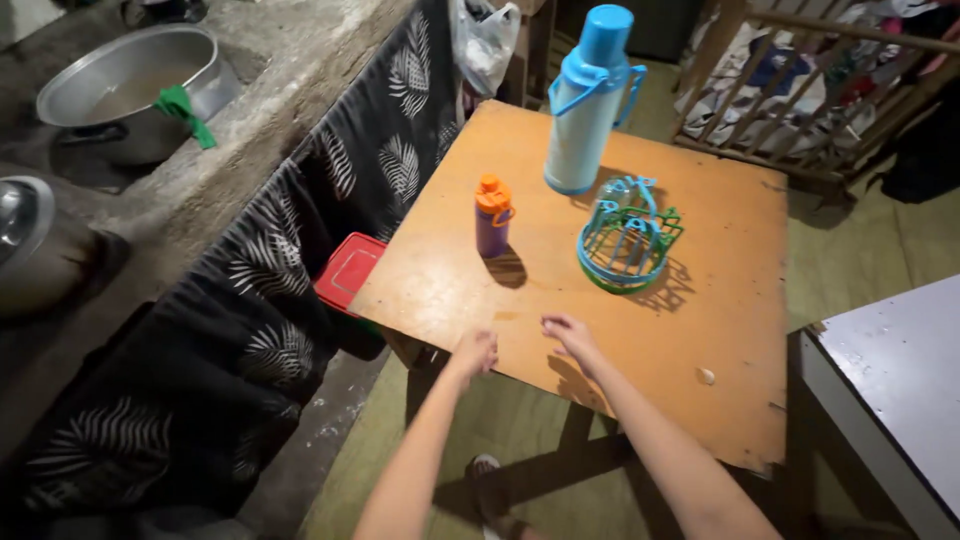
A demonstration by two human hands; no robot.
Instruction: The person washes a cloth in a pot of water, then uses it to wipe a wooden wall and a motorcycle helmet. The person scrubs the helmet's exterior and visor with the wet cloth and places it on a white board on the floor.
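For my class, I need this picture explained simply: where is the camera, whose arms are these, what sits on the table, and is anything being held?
There is no machine here. One camera, worn on a person's head, looks down, so both bare arms belong to that person. The left hand and the right hand hover at the near edge of a wooden table, and neither holds anything. On the table stand a tall blue thermos flask and a small purple bottle with an orange cap. Beside them lies a blue-and-green wire-style basket. To the left, a dark leaf-patterned cloth hangs from a concrete counter carrying a metal pot. A red lid shows below the table's edge.
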